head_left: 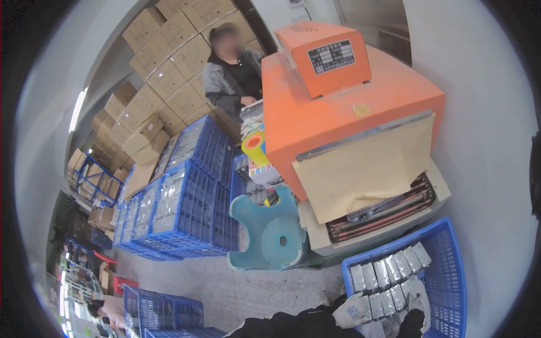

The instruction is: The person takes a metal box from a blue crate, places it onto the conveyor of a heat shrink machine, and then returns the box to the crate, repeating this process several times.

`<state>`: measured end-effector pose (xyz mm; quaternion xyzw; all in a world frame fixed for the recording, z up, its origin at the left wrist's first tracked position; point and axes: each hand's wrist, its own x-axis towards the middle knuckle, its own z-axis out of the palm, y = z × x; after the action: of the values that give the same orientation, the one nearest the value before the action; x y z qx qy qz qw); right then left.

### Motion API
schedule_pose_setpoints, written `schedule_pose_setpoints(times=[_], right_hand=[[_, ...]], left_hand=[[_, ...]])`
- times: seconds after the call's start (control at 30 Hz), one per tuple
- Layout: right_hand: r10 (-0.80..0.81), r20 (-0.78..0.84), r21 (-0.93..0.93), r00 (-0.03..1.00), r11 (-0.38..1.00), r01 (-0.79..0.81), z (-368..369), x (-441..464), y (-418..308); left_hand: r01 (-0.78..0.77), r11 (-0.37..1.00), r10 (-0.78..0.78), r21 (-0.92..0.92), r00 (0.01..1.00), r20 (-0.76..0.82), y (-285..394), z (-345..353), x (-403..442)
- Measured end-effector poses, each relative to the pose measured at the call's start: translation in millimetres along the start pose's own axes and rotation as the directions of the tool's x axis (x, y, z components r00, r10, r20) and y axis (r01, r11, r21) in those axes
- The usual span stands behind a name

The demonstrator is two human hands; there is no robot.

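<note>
My left hand point(353, 311), in a white glove, is at the near left side of a blue plastic crate point(449, 265). Its fingers press against the left end of the nearer row of shiny, film-wrapped packs point(389, 301). My right hand point(417, 294), also gloved, sits at the other end of that row, with its dark cuff below. The row is held between both hands; some fingertips are hidden. Behind it, a second row of similar packs point(390, 269) stands in the crate.
An orange machine point(349, 121) with a cardboard flap point(363, 169) over its roller opening stands ahead. Left of it are a teal stool point(270, 231) and stacked blue crates point(194, 208). Another person point(234, 76) stands behind the machine, near piled cartons point(183, 56).
</note>
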<state>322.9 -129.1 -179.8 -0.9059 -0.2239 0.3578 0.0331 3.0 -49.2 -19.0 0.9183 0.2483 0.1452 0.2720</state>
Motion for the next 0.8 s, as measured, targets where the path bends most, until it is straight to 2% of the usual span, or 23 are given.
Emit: schedule_pose_setpoints(times=[0.1,0.13,0.17,0.2,0.23,0.27,0.3,0.33,0.37,0.4,0.43,0.5,0.57,0.6,0.7,0.77,0.8], right_hand=[[0.115,-0.051,-0.011,0.992,0.993,-0.115,22.7,33.8,4.4],[-0.034,-0.196,0.101,0.98,0.993,0.055,30.4,49.7,7.7],[-0.162,-0.349,0.182,0.923,0.955,0.236,37.6,65.4,12.3],[-0.216,-0.43,0.209,0.877,0.921,0.33,43.7,86.9,10.0],[-0.339,-0.531,0.496,0.777,0.619,0.609,47.4,113.8,2.6],[-0.379,-0.66,0.642,0.648,0.164,0.749,51.4,139.9,-2.6],[-0.326,-0.786,0.615,0.525,-0.327,0.718,56.1,162.8,-2.2],[-0.291,-0.767,0.635,0.572,-0.21,0.744,22.0,139.1,-78.6],[-0.204,-0.726,0.666,0.657,0.03,0.746,-20.9,92.3,-143.3],[-0.087,-0.688,0.677,0.721,0.281,0.68,-66.0,21.0,-185.0],[0.053,-0.661,0.662,0.748,0.51,0.549,-116.2,-72.1,-213.3],[-0.094,-0.827,0.439,0.554,0.508,0.741,-122.7,-64.6,-228.4],[-0.187,-0.825,0.393,0.533,0.487,0.78,-140.5,-91.7,-257.9],[-0.214,-0.827,0.38,0.519,0.467,0.798,-147.1,-94.2,-274.3],[-0.338,-0.834,0.285,0.435,0.411,0.866,-150.8,-82.0,-316.8],[-0.45,-0.788,0.201,0.419,0.457,0.867,-155.9,-83.2,-339.2],[-0.482,-0.776,0.177,0.406,0.451,0.875,-156.2,-86.7,-346.1]], left_hand=[[-0.035,0.998,0.036,0.046,0.999,-0.002,-14.6,21.0,-7.8],[-0.044,0.999,0.044,0.001,0.999,0.024,-21.3,30.4,-10.0],[-0.049,0.998,0.051,-0.045,0.997,0.05,-27.0,40.8,-12.7],[-0.054,0.996,0.058,-0.067,0.996,0.06,-28.4,41.8,-11.3],[-0.058,0.998,0.058,-0.035,0.998,0.006,-23.9,34.5,-6.4],[-0.06,0.998,0.06,-0.008,0.997,-0.046,-18.8,28.0,-2.2],[-0.062,0.998,0.063,0.015,0.994,-0.093,-11.4,22.3,-0.2],[-0.029,0.997,0.022,-0.074,0.995,-0.098,-19.0,21.6,1.0],[0.044,0.968,-0.069,-0.247,0.993,-0.093,-19.3,26.3,-1.8],[0.123,0.898,-0.16,-0.424,0.986,-0.054,-11.2,37.2,-8.7],[0.2,0.787,-0.24,-0.583,0.971,0.009,-0.5,51.3,-14.1],[0.278,0.851,-0.395,-0.446,0.898,-0.195,18.5,-64.8,49.2],[0.413,0.703,-0.606,-0.579,0.774,-0.184,22.8,-96.8,71.7],[0.434,0.668,-0.651,-0.604,0.735,-0.192,18.2,-108.8,84.8],[0.322,0.622,-0.732,-0.713,0.563,-0.384,-5.7,-133.8,112.2],[0.339,0.463,-0.84,-0.819,0.462,-0.284,-7.1,-163.0,122.1],[0.332,0.43,-0.861,-0.84,0.431,-0.27,-3.9,-175.9,122.4]])
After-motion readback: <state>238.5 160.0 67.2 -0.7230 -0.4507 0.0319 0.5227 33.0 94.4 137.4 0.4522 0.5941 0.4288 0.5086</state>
